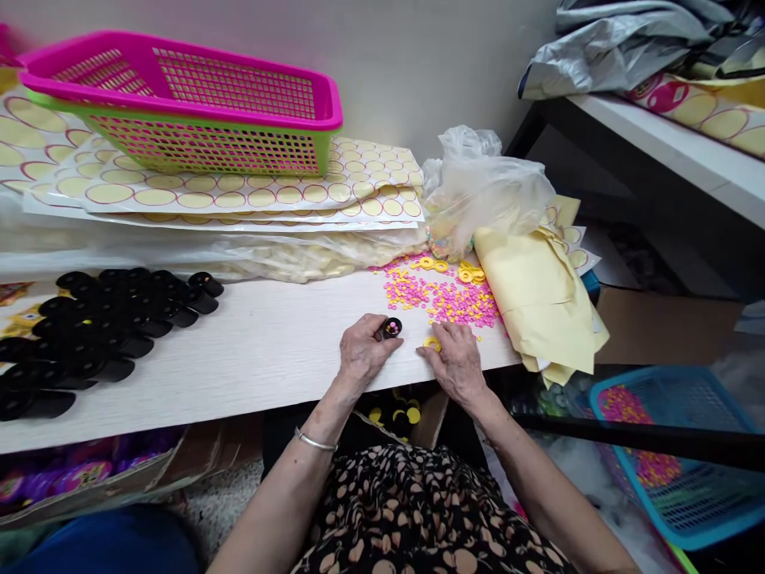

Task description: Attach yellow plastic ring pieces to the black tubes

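Observation:
My left hand [362,351] is closed around a small black cup [392,327], its mouth facing up. A few pink and yellow beads show inside the cup. Thumb and fingers of my right hand [455,360] are closed on a yellow ring [433,344] at the tabletop. Just beyond that hand lies a loose spread of pink and yellow beads [460,303]. More yellow rings [471,273] sit at the far side of the beads. Rows of black cups [119,319] stand on the left part of the white table [268,343].
A pink and green basket [209,135] rests on sticker sheets [239,195] at the back. Beside the beads are a plastic bag [490,187] and folded yellow paper [531,295]. A blue basket [705,486] is lower right; an open cardboard box [431,422] lies below the table edge.

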Tool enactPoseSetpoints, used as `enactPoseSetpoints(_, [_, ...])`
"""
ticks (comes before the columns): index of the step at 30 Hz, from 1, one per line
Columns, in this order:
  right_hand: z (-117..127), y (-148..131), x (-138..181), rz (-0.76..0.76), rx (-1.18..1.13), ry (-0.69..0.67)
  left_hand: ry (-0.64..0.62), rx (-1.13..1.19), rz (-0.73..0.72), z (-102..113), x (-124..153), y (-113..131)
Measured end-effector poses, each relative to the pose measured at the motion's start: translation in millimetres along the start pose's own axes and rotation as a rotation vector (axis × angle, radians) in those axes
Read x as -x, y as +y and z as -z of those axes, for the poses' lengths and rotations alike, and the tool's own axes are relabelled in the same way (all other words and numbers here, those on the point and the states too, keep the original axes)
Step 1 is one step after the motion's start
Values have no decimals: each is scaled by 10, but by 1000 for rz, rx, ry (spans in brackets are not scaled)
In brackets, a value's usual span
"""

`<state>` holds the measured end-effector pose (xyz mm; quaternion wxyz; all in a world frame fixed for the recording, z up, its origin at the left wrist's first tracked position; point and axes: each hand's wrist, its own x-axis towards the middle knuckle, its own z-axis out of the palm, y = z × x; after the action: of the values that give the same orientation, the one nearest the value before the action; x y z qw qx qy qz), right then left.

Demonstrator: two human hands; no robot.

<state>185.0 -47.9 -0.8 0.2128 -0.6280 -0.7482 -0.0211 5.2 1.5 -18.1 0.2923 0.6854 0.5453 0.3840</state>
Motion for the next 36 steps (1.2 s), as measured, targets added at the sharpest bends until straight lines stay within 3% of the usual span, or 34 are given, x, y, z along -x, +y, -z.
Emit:
enactPoseSetpoints(4, [110, -49, -53, 6, 48, -153, -23, 1, 2, 21, -1, 34])
enactPoseSetpoints(8, [181, -102, -76, 62, 111, -217, -30, 2, 24, 39, 2, 69])
enactPoseSetpoints(16, [198, -99, -95, 161, 87, -261, -52, -3, 40, 51, -3, 61])
enactPoseSetpoints(22, [230, -242, -347, 190, -57, -117, -38, -9, -10, 24, -7, 27])
enactPoseSetpoints(33, [185, -442, -624, 295, 58, -231, -65, 11, 14, 75, 8, 98])
enactPoseSetpoints(36, [189, -448, -643, 298, 41, -257, -80, 174, 74, 148, -19, 62])
